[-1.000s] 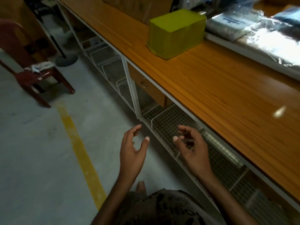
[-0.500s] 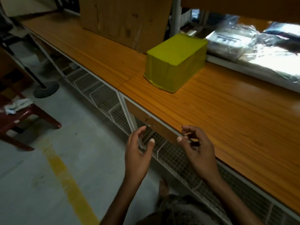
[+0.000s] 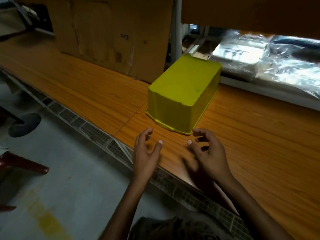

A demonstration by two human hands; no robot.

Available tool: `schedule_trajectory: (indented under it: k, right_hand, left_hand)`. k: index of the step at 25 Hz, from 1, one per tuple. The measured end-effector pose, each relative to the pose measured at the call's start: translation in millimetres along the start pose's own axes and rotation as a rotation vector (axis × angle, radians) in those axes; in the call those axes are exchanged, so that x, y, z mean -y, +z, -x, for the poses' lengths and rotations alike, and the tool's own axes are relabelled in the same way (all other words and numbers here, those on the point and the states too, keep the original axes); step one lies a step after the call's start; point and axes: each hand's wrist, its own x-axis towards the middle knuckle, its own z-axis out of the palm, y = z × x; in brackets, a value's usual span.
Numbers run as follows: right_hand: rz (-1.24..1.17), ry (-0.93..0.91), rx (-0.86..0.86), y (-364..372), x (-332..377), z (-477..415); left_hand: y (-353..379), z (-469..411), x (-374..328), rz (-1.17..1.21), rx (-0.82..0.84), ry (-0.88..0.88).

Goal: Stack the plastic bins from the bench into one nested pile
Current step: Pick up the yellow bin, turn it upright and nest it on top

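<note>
Your left hand [image 3: 147,153] and right hand [image 3: 207,153] hover over the bench [image 3: 251,153] edge, fingers loosely curled, holding nothing. Just beyond them the yellow bin [image 3: 183,94] sits upside down on the bench, with a cardboard box [image 3: 112,32] behind it.

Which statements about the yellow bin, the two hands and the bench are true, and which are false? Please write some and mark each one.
1. The yellow bin lies upside down on the bench, with its rim on the wood. True.
2. The left hand grips the rim of the bin. False: it hovers apart from the bin and holds nothing.
3. The right hand holds nothing, and its fingers are loosely curled. True.
4. A second bin is nested over the yellow one. False: only one bin is in view.
5. A cardboard box stands on the bench behind the bin, to its left. True.
</note>
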Motion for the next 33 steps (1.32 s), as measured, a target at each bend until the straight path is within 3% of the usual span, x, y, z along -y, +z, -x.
schedule_trajectory:
  k: [8, 12, 16, 24, 27, 31, 33]
  right_hand:
    - [0.178, 0.182, -0.271, 54, -14, -48]
    - [0.356, 0.252, -0.252, 81, -5, -58]
    - [0.284, 0.309, -0.309, 87, 18, -61]
    - [0.304, -0.080, -0.576, 53, 91, -92]
    - [0.256, -0.153, -0.744, 46, 111, -110]
    - [0.270, -0.174, -1.110, 29, 137, -126]
    - [0.296, -0.168, -1.161, 18, 147, -124]
  left_hand:
    - [-5, -156, 34, -0.049, 0.186, -0.012]
    - [-7, -199, 48, -0.063, 0.406, -0.012]
    - [-21, -213, 35, 0.044, 0.421, 0.022]
    - [-44, -243, -58, 0.484, 0.277, 0.259]
    - [-49, -246, -88, 0.569, 0.309, 0.290]
    - [-51, -246, -118, 0.582, 0.413, 0.409]
    - [-50, -240, -120, 0.504, 0.465, 0.462]
